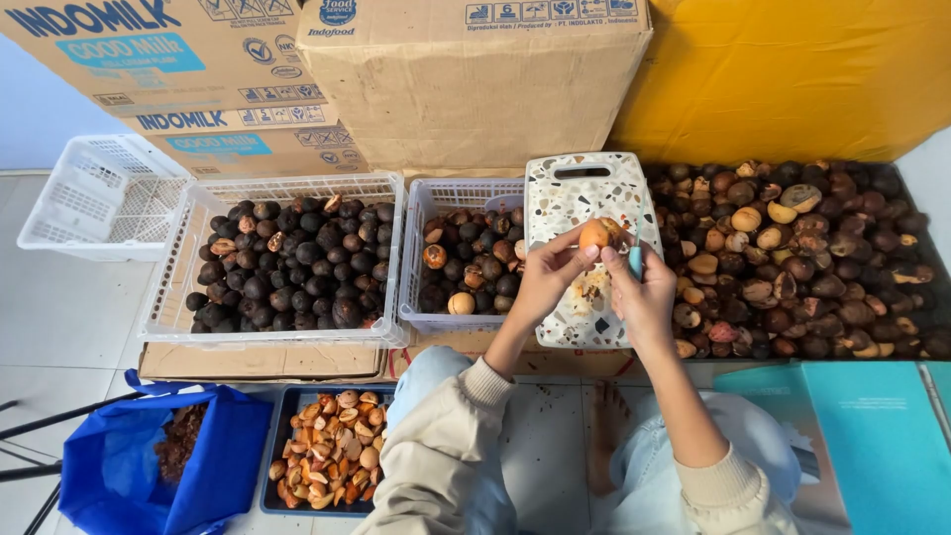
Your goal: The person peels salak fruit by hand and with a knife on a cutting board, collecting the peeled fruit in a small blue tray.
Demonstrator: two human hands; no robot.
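My left hand (pixel 547 275) pinches a small round orange-brown fruit (pixel 595 235), partly peeled, above a speckled white cutting board (pixel 580 193). Beside it, my right hand (pixel 642 287) grips a small tool with a light blue handle (pixel 635 260) and touches the fruit's right side. The blade is hidden behind the fruit and fingers. Both hands hover over the board's middle.
A white basket of dark round fruits (pixel 287 263) sits left, a second basket (pixel 466 267) beside the board. A loose heap of fruits (pixel 802 258) lies right. Below are a dark tray of peeled pieces (pixel 332 456), a blue bag (pixel 163 466), an empty basket (pixel 99 193), cardboard boxes (pixel 466 79), and a teal folder (pixel 872 436).
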